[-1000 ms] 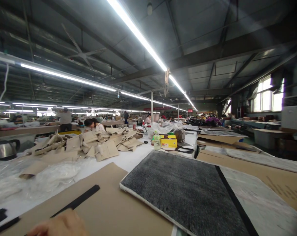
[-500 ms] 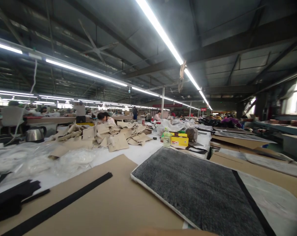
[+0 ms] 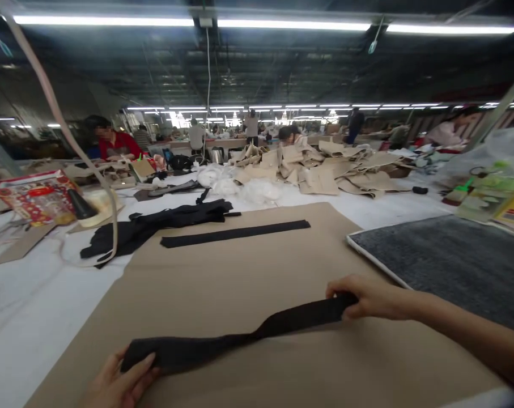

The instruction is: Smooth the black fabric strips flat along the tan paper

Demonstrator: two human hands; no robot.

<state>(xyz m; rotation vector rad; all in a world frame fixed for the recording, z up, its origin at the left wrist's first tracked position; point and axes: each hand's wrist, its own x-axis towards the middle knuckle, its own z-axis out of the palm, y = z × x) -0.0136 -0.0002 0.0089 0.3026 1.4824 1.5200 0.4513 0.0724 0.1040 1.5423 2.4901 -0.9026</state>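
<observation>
A black fabric strip (image 3: 239, 338) stretches between my two hands, with a twist near its middle. My left hand (image 3: 123, 378) grips its left end at the lower left. At the other end, my right hand (image 3: 362, 297) pinches the strip between thumb and fingers. Below lies a large brown sheet (image 3: 222, 283). A second black strip (image 3: 235, 233) rests flat on that sheet, farther from me. Past its left edge is a heap of black strips (image 3: 163, 224).
A dark grey fleecy panel (image 3: 444, 255) with a pale edge lies at right. Brown pieces (image 3: 320, 164) are piled behind the sheet, beside clear plastic (image 3: 248, 184). A pale hose (image 3: 65, 122) hangs at left, near a red packet (image 3: 35, 195). A co-worker in red (image 3: 118, 141) is behind.
The view has swung left and down. Both hands have come into sight, holding a black strip between them; earlier only a blurred bit of skin showed at the bottom edge.
</observation>
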